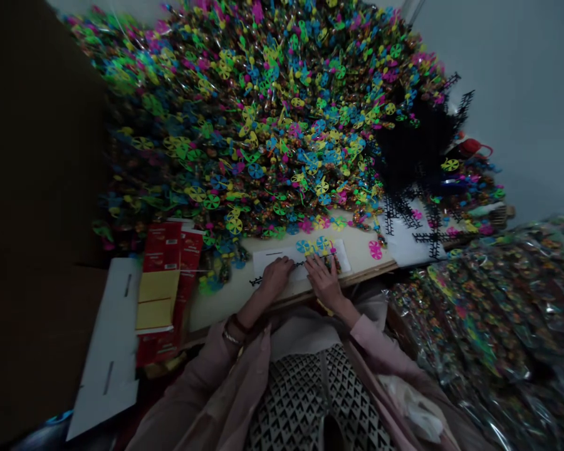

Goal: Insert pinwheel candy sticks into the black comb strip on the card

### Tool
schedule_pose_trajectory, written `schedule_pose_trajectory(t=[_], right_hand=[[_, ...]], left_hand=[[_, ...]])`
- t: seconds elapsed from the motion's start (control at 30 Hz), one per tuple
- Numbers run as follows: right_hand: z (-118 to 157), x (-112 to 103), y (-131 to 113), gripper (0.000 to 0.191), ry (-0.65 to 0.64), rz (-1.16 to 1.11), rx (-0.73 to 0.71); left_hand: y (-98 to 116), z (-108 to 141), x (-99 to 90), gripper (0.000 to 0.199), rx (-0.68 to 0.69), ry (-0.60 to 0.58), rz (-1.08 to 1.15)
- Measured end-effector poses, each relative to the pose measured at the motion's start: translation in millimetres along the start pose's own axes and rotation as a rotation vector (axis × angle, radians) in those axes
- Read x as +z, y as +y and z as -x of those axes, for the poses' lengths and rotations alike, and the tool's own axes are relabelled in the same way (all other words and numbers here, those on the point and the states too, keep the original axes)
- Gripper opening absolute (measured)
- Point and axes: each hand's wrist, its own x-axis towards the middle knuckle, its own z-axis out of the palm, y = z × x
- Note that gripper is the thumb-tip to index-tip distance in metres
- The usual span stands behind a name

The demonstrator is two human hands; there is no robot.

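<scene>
A white slotted card [269, 255] lies on the table in front of me. My left hand [276, 279] is closed on a black toothed plastic strip [255, 282], whose end sticks out to the left. My right hand [325, 283] rests with fingers stretched out over the card's right half. Under and beside its fingers are several small toys with blue and yellow pinwheels [322, 243], partly hidden. The fingertips of both hands are close together near the strip. A pink pinwheel [375, 250] lies to the right of the card.
A large heap of colourful pinwheel toys [263, 125] covers the back. Black toothed strips [408, 144] are piled at right. Red printed cards [162, 244], a yellow one [156, 300] and white slotted cards [106, 338] lie left. Bagged toys [489, 313] stand right of the table edge [376, 270].
</scene>
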Motion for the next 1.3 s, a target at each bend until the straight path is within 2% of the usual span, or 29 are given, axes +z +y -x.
schedule_pose_trajectory(t=[0.2,0.33,0.63,0.8,0.87,1.1,1.3], right_hand=[[-0.2,4.9,-2.3,0.042,0.117,-0.13,0.106],[-1.4,9.1,-7.1,0.039,0.138,-0.148,0.167],[-5.7,3.4,-9.2,0.035,0.286,-0.191,0.267],[-7.6,4.9,-10.2,0.04,0.062,-0.086,0.152],[-9.1,3.0,-8.4,0.04,0.017,-0.056,0.13],[-12.2,-10.0,5.7,0.037,-0.029,-0.066,0.0],[-16.2,-12.6,0.3,0.045,0.007,-0.064,0.088]], left_hand=[[-2.2,-3.8,-0.7,0.023,0.007,-0.017,0.033],[-1.8,-7.0,-6.4,0.024,0.003,-0.044,0.048],[-4.0,-10.5,-8.6,0.022,0.0,-0.078,0.07],[-3.8,-9.2,-8.6,0.021,0.012,-0.046,0.076],[-4.2,-9.7,-7.2,0.022,0.014,-0.037,0.082],[-4.1,-11.8,-6.0,0.02,-0.015,-0.051,0.083],[3.1,-4.0,-9.7,0.023,-0.014,-0.049,0.029]])
